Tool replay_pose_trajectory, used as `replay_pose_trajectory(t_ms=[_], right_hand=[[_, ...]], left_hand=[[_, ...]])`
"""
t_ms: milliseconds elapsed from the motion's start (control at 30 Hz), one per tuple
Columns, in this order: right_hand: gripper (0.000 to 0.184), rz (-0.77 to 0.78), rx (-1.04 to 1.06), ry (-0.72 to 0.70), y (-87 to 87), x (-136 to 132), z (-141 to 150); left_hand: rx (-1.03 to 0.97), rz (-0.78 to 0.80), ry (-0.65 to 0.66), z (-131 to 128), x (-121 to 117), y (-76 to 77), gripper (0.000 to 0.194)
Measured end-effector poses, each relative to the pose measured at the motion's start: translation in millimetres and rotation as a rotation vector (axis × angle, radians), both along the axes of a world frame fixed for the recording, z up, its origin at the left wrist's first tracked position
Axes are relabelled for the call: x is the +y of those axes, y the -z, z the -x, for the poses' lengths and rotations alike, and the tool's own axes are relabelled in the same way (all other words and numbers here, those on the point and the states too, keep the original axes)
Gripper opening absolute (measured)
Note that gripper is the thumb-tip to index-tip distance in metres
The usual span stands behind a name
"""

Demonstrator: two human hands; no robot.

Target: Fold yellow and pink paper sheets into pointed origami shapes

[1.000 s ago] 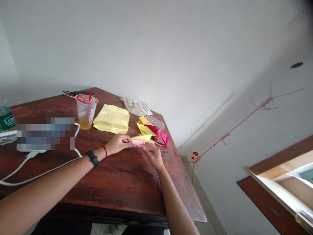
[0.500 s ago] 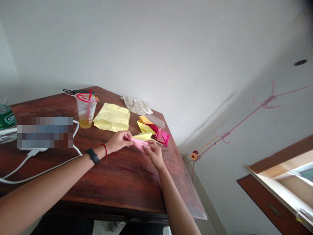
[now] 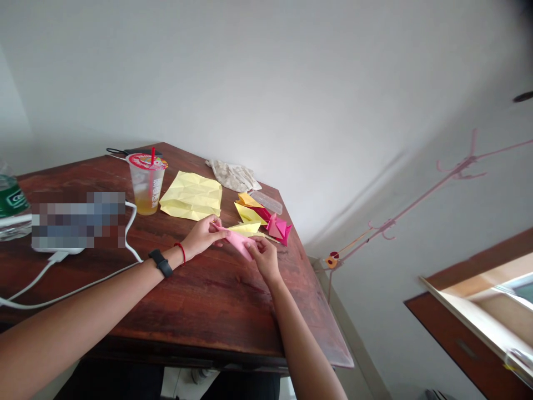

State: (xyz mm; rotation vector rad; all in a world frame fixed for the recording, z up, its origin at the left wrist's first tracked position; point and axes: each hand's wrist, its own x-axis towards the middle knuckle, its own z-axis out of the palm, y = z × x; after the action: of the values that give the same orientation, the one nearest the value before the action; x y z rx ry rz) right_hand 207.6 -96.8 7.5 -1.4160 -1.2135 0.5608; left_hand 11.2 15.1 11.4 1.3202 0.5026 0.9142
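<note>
A folded piece of pink paper (image 3: 239, 242) is stretched between my two hands above the wooden table (image 3: 200, 305). My left hand (image 3: 205, 238) pinches its left end between thumb and fingers. At the right end, my right hand (image 3: 264, 259) grips it the same way, thumb on the near side. Just behind the pink paper lies a folded yellow paper (image 3: 249, 228), partly hidden by it. Farther right sits a cluster of folded papers in yellow (image 3: 250, 213), orange and pink (image 3: 278, 228). A creased yellow sheet (image 3: 190, 194) lies flat beyond my left hand.
A plastic cup (image 3: 145, 186) with a red straw stands left of the yellow sheet. A crumpled cloth (image 3: 234, 175) and a clear plastic case (image 3: 267, 202) lie toward the back. White cables (image 3: 75, 301) and a green-labelled bottle (image 3: 11, 197) occupy the left side.
Both hands keep their hold on the pink paper, which now shows a flatter, more tilted face. The view has shifted slightly.
</note>
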Motion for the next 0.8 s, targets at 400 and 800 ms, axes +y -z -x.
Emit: replay_pose_trajectory(t_ms=[400, 800], right_hand=[[0.038, 0.062, 0.065, -0.037, -2.1, -2, 9], [0.042, 0.113, 0.085, -0.028, 4.9, -1, 10]], left_hand=[[-0.088, 0.193, -0.082, -3, -7, -2.6, 0.049], [-0.146, 0.18, -0.064, 5, 4, -11.3, 0.042]])
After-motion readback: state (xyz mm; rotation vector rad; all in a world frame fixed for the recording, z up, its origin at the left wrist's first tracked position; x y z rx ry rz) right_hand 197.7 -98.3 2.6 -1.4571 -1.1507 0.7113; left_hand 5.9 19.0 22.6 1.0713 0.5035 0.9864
